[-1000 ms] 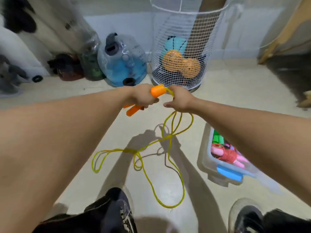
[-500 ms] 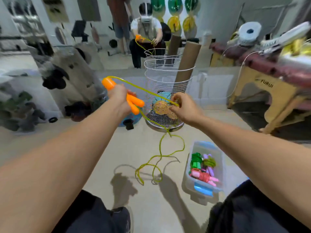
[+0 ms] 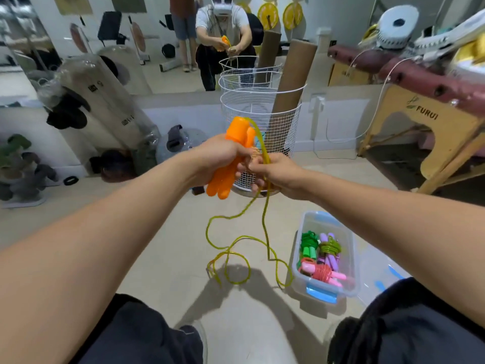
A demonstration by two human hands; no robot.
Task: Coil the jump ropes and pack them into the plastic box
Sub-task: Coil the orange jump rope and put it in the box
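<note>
Left grip: the left hand (image 3: 219,156) is curled tight around two orange plastic jump rope handles (image 3: 231,160), held side by side; their tops stick up above the fist and their bottoms poke out below
Right grip: the right hand (image 3: 278,174) pinches the thin yellow-green rope cord (image 3: 265,219) between thumb and fingers, just beside the left hand
Rope: the cord comes out of the top of the handles, bends over, and runs down through the right hand; below it the cord hangs in two strands and lies in loose loops on the pale tiled floor (image 3: 162,245)
Box: a clear plastic box with blue clips (image 3: 353,258) sits open on the floor to the right of the loops, near the right knee
Inside the box: a coiled green jump rope (image 3: 308,246), a purple-handled jump rope wrapped in green cord (image 3: 329,246) and a pink-handled jump rope wrapped in red cord (image 3: 321,271) lie packed close together
Behind the hands: a tall white wire basket (image 3: 259,111) stands on the floor with a brown cardboard tube (image 3: 292,82) leaning in it
Further back: a wall mirror (image 3: 157,43) shows the person crouched with the rope
Right side: a wooden folding massage bed with a dark red pad (image 3: 430,114)
</note>
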